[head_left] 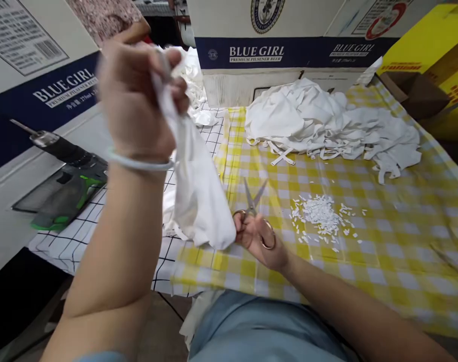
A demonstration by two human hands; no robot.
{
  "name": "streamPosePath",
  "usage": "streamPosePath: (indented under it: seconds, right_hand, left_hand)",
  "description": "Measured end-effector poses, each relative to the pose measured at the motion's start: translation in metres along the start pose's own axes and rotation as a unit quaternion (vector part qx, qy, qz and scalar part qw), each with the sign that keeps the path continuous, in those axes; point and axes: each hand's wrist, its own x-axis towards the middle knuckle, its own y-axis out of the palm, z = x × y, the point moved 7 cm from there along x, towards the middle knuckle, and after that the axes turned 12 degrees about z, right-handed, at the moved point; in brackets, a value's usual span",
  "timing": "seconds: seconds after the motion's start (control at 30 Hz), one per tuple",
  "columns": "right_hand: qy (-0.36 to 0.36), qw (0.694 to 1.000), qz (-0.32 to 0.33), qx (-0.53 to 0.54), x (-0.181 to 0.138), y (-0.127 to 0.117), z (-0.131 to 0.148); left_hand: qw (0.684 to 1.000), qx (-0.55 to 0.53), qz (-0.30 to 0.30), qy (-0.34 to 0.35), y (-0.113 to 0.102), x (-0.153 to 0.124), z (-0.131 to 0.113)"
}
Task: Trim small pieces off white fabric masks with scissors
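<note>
Raised at the left, my left hand (pixel 133 100) is closed on the top of a white cloth piece (pixel 201 191), which hangs down toward the table. The hand is slightly blurred. Lower down, my right hand (pixel 266 249) has its fingers in the handles of a pair of scissors (pixel 253 207), whose blades point away from me and stand apart. The cloth's lower end is close beside my right fingertips; whether they touch it I cannot tell. More white fabric (pixel 169 211) lies behind the hanging piece, partly hidden.
A heap of white strapped cloth pieces (pixel 300 115) lies at the back of the yellow checked tablecloth (pixel 383 241). Small white clippings (pixel 321 213) are scattered right of the scissors. Blue Girl cartons (pixel 229 85) stand behind; a power tool (pixel 68 156) lies left.
</note>
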Motion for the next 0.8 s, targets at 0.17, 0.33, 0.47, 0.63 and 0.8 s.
streamPosePath:
  seconds: [0.17, 0.33, 0.47, 0.63, 0.8]
  right_hand:
    - [-0.073, 0.992, -0.104, 0.017, -0.035, -0.028, 0.024]
    - [-0.080, 0.961, -0.255, -0.073, -0.058, -0.071, 0.042]
    - [-0.059, 0.964, -0.237, -0.109, -0.052, -0.066, 0.039]
    - [-0.020, 0.973, -0.183, -0.142, -0.030, -0.041, 0.029]
    - [0.012, 0.970, -0.162, -0.182, -0.022, -0.031, 0.028]
  left_hand:
    - [0.963, 0.228, 0.099, -0.101, 0.030, -0.033, 0.067]
    - [0.912, 0.344, 0.168, -0.150, 0.004, -0.126, 0.075]
    - [0.865, 0.347, 0.306, -0.193, 0.007, -0.186, 0.091]
    - [0.871, 0.342, 0.294, -0.196, 0.007, -0.196, 0.099]
    - [0.904, 0.054, 0.266, -0.332, -0.001, -0.207, 0.088]
